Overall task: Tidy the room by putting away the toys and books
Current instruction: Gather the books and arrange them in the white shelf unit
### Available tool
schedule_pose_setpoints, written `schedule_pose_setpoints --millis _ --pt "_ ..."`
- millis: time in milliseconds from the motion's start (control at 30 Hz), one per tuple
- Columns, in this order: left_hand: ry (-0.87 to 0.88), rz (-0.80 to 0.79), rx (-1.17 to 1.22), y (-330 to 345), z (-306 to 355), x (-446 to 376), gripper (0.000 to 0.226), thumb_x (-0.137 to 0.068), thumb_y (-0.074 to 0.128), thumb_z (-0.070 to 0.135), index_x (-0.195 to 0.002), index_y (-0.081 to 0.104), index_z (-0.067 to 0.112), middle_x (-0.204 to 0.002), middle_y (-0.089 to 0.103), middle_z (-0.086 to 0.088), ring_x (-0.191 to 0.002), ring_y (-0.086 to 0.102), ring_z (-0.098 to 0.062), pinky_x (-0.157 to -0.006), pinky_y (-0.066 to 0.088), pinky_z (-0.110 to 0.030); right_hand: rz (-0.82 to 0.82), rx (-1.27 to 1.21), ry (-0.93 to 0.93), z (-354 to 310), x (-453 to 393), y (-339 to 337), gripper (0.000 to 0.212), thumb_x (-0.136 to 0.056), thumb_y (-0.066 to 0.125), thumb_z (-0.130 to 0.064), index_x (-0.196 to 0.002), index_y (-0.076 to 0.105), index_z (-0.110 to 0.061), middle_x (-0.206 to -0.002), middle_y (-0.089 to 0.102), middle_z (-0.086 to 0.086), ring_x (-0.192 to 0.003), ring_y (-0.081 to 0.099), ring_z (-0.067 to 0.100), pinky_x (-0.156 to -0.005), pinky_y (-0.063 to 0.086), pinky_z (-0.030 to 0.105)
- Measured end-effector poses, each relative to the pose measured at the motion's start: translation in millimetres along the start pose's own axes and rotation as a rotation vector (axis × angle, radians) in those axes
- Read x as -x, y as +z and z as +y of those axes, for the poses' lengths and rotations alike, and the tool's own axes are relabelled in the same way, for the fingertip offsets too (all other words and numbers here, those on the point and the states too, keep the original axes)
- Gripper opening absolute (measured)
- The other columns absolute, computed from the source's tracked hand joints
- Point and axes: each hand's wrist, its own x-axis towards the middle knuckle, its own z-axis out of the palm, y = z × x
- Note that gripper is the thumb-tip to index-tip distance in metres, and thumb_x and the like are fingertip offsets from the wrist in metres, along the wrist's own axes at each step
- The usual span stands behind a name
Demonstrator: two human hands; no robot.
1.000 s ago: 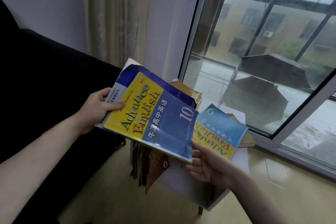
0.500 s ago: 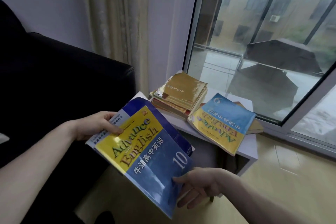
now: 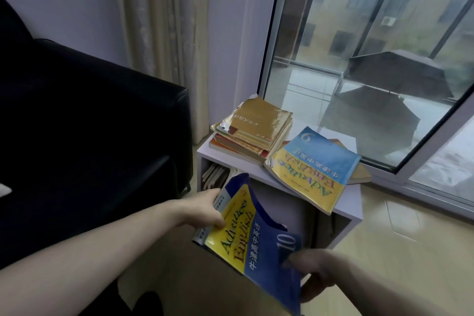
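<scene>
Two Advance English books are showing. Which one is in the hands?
The number 10 book, dark blue and yellow, held by the left hand and right hand. The lighter number 6 book lies on the shelf.

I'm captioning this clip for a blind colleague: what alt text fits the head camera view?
Two hands, left hand and right hand, hold a blue and yellow English textbook in front of a low white shelf by a window. On the shelf lie a stack of books and a matching textbook; a black sofa stands left.
</scene>
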Motion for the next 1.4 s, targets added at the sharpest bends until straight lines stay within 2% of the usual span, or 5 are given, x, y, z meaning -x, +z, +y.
schedule_pose_setpoints --millis 233,433,533,867,1400 --pt "-0.031 0.149 0.120 35.4 23.8 -22.7 0.055 -0.089 0.074 0.015 -0.137 0.050 0.028 -0.113 0.064 0.004 -0.103 0.064 -0.018 -0.072 0.053 -0.024 0.088 -0.063 -0.021 8.3 5.0 -9.3 0.017 -0.102 0.054 -0.027 -0.100 0.063 -0.012 -0.094 0.069 0.005 -0.092 0.067 0.018 -0.077 0.057 0.027" --pt "-0.046 0.366 0.098 64.5 31.9 -45.1 0.060 -0.092 0.066 0.015 -0.148 0.050 0.025 -0.132 0.065 -0.003 -0.121 0.063 -0.026 -0.093 0.059 -0.036 0.160 -0.089 -0.088 -4.1 -4.4 -7.6 0.051 -0.101 0.057 -0.043 -0.141 0.045 -0.014 -0.147 0.043 0.012 -0.123 0.053 0.032 -0.075 0.063 0.037" --pt "-0.048 0.413 0.041 70.6 33.1 -52.6 0.064 -0.093 0.067 0.013 -0.153 0.045 0.022 -0.141 0.060 -0.006 -0.128 0.059 -0.028 -0.095 0.056 -0.035 0.207 -0.057 -0.139 -10.0 -10.4 -3.2 0.055 -0.102 0.058 -0.036 -0.149 0.040 -0.013 -0.149 0.042 0.012 -0.127 0.053 0.031 -0.087 0.062 0.043" --pt "-0.046 0.498 -0.207 63.0 43.6 -78.8 0.031 -0.092 0.066 0.008 -0.122 0.062 0.016 -0.115 0.068 -0.007 -0.106 0.068 -0.028 -0.085 0.061 -0.040 0.236 0.096 -0.261 -11.7 -20.0 -3.4 0.058 -0.101 0.059 -0.027 -0.153 0.035 -0.017 -0.140 0.053 0.010 -0.120 0.061 0.024 -0.085 0.063 0.038" --pt "0.063 0.515 -0.486 44.2 39.6 -94.3 0.024 -0.091 0.074 0.013 -0.114 0.067 0.014 -0.111 0.071 -0.004 -0.102 0.070 -0.024 -0.080 0.059 -0.033 0.179 0.171 -0.374 -47.1 -32.4 -0.6 0.057 -0.102 0.057 -0.022 -0.155 0.037 -0.018 -0.143 0.055 0.006 -0.114 0.066 0.019 -0.093 0.060 0.038"
